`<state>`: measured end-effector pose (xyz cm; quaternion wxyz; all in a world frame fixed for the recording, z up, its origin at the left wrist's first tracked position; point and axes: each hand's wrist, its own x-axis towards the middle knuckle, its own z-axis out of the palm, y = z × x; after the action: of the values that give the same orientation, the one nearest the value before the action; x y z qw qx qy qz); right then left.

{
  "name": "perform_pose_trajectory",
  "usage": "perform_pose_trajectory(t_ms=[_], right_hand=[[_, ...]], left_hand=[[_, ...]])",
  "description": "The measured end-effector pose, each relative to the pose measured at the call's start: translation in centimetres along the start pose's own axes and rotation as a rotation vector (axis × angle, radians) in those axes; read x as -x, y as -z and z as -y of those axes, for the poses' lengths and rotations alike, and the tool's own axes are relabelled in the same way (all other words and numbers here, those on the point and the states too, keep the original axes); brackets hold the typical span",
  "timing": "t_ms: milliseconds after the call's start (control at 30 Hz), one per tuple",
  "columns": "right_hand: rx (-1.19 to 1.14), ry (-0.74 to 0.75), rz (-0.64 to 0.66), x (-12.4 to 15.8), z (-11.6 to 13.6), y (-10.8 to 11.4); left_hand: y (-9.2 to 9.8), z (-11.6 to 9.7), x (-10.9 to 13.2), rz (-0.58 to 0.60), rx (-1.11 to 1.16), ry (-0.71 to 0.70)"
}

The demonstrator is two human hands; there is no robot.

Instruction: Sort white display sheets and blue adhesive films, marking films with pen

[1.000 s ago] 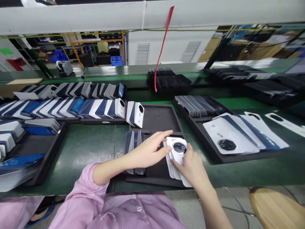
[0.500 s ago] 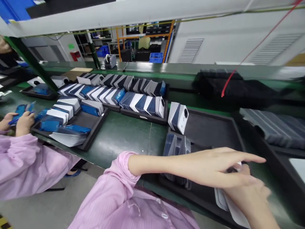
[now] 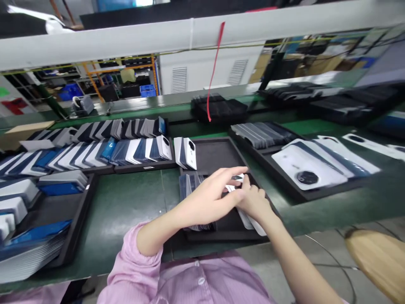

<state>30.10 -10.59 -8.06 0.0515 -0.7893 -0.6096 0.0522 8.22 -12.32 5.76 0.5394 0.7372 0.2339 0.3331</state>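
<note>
My left hand [image 3: 211, 196] reaches across a black tray [image 3: 218, 156] on the green bench, fingers curled over the top of a small stack of white phone back covers [image 3: 249, 219]. My right hand [image 3: 255, 200] grips that stack from the right side and holds it tilted over the tray's near end. The stack's top edge and a dark camera ring show between the two hands. Just left of my hands, a row of grey-blue covers [image 3: 193, 185] stands on edge in the same tray. A few white covers [image 3: 186, 153] lean at the tray's far left corner.
Long rows of white and blue covers [image 3: 95, 152] fill trays to the left. A tray with large white covers [image 3: 310, 169] lies to the right. Black stacked trays [image 3: 220, 107] sit behind a hanging red strip [image 3: 215, 67]. A wooden stool [image 3: 376, 257] stands at lower right.
The view swung left to a neighbouring person and has come back to centre. My hands stayed on the stack of white covers, the left fingers now curled over its top.
</note>
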Motion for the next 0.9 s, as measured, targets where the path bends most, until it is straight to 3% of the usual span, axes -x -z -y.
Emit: perform_pose_trajectory(t_ms=[167, 400, 533, 733, 900], right_hand=[[-0.004, -0.01, 0.088, 0.2, 0.9, 1.8], [-0.125, -0.031, 0.161, -2.3, 0.2, 1.1], [-0.169, -0.044, 0.131, -2.1, 1.0, 1.7], [-0.263, 0.168, 0.065, 0.1, 2.1, 3.0], [-0.489, 0.326, -0.007, -0.4, 0.0, 3.7]], left_hand=[[-0.1, 0.0, 0.0, -0.001, -0.001, 0.006], [-0.2, 0.0, -0.2, 0.01, 0.003, 0.052], [-0.3, 0.1, -0.4, 0.016, 0.031, 0.083], [-0.3, 0.7, -0.5, -0.077, -0.029, 0.05], [-0.2, 1.3, -0.9, -0.208, -0.277, -0.066]])
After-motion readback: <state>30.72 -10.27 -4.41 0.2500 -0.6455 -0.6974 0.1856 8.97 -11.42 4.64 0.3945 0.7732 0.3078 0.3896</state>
